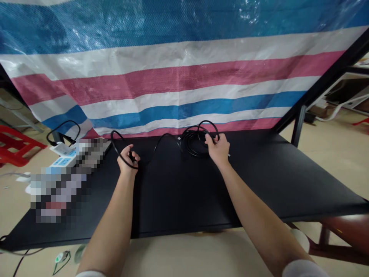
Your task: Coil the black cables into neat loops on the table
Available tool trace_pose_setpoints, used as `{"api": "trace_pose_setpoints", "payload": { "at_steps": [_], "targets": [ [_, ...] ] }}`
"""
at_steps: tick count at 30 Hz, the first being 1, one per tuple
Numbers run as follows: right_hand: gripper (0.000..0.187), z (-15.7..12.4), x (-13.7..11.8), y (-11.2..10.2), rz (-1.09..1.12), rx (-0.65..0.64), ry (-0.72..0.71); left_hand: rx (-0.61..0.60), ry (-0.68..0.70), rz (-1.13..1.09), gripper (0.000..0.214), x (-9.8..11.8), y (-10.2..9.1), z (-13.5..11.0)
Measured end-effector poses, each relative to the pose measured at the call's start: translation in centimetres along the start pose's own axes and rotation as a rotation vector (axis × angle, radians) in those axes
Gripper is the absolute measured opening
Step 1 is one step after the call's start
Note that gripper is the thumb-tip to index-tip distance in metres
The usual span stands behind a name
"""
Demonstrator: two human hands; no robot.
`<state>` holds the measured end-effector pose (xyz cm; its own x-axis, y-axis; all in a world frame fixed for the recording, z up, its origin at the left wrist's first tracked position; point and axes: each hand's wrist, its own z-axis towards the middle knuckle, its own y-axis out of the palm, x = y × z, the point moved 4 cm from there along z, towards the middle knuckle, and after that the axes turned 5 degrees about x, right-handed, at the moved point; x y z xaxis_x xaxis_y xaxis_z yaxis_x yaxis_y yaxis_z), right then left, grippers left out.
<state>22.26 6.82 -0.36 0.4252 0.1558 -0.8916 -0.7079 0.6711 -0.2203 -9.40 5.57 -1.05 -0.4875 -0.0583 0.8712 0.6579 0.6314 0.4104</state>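
On black table (184,192), coiled black cable (190,143)

The black cable (191,143) lies on the matte black desk (184,192). Behind the desk hangs a tarpaulin (178,77) striped blue, white and pink; left of the desk sit a white-and-blue power strip (62,161) and something red (17,146).

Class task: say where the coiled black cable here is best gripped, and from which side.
Grip the coil of the black cable on its right side, from above and the right, as the right hand does: the loops lie bunched there, so one grip likely gathers them; the lone strand at the left hand would not.
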Motion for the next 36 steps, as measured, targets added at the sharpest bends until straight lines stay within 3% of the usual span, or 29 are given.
{"api": "trace_pose_setpoints", "payload": {
  "at_steps": [5,9,11,15,17,19,21,26,30,36],
  "targets": [
    [0.044,0.8,-0.1,1.0,0.315,0.019,0.182,-0.164,-0.143,-0.105,0.031,-0.3,1.2,-1.4],
    [0.055,-0.1,-0.1,2.8,0.442,-0.044,0.206,-0.232,-0.236,-0.107,0.042,-1.4,2.3,-2.6],
    [0.054,-0.9,-0.2,3.4,0.423,-0.083,0.154,-0.234,-0.276,-0.095,0.042,-2.0,2.6,-2.8],
    [0.048,-2.4,-1.0,3.7,0.255,-0.152,-0.088,-0.163,-0.295,-0.108,0.039,-2.9,2.5,-2.5],
    [0.052,-2.9,-1.4,3.5,0.114,-0.124,-0.168,-0.138,-0.293,-0.126,0.037,-3.1,2.3,-2.2],
    [0.043,-2.9,-1.5,3.2,0.025,-0.076,-0.162,-0.146,-0.291,-0.140,0.037,-3.2,2.2,-2.0],
    [0.033,-2.6,-1.3,3.0,0.047,-0.034,-0.080,-0.158,-0.279,-0.155,0.035,-3.2,2.0,-1.9],
    [0.045,-1.8,-0.3,3.4,0.457,-0.025,0.280,-0.217,-0.265,-0.164,0.032,-3.3,1.9,-1.9],
    [0.057,-2.9,-0.9,4.9,0.758,-0.191,0.408,-0.336,-0.249,-0.101,0.040,-4.2,2.7,-2.9],
    [0.067,-6.5,-2.7,6.7,0.881,-0.432,0.463,-0.404,-0.326,-0.033,0.046,-6.0,3.8,-4.1]
  ]
}}
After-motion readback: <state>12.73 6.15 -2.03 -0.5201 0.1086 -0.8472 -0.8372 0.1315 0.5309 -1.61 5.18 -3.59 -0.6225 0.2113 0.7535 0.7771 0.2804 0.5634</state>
